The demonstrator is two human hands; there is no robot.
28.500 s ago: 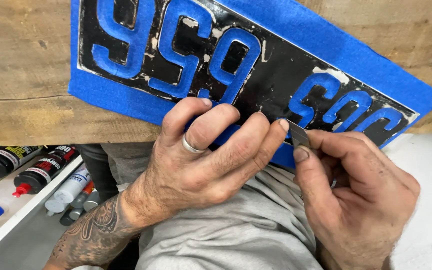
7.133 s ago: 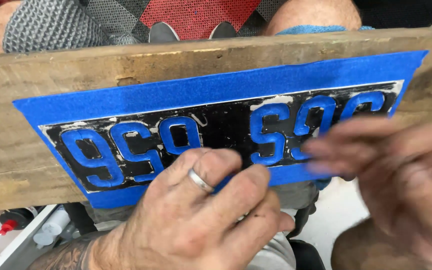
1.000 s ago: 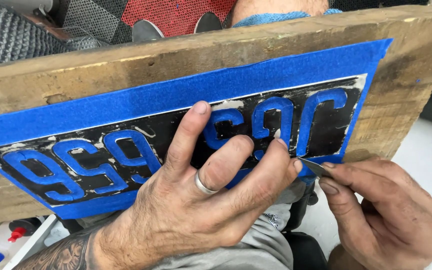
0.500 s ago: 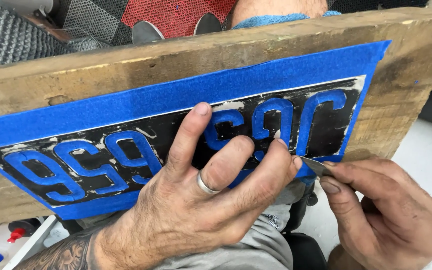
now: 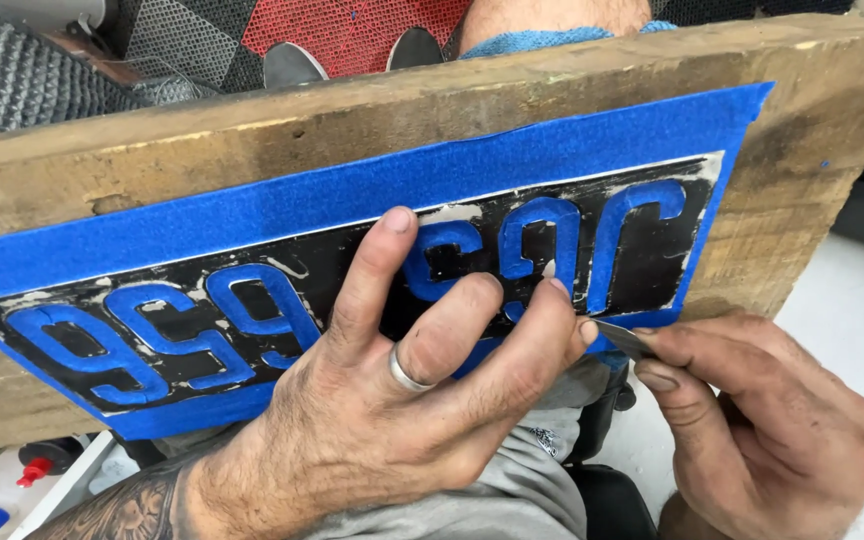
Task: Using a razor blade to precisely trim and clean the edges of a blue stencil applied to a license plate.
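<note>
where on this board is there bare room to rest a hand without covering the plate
Bare wood runs along the wooden plank above the blue tape, and at its right end past the tape's edge. It is crowded at the black plate's lower right, where the left hand presses and the right hand holds a thin blade.

Left hand [image 5: 402,400] spread flat, fingers splayed; right hand [image 5: 762,420] pinched, thumb against forefinger.

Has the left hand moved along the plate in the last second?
No. The left hand presses the same spot on the black plate, its fingers spread over the same blue characters, while the right hand holds the blade.
</note>
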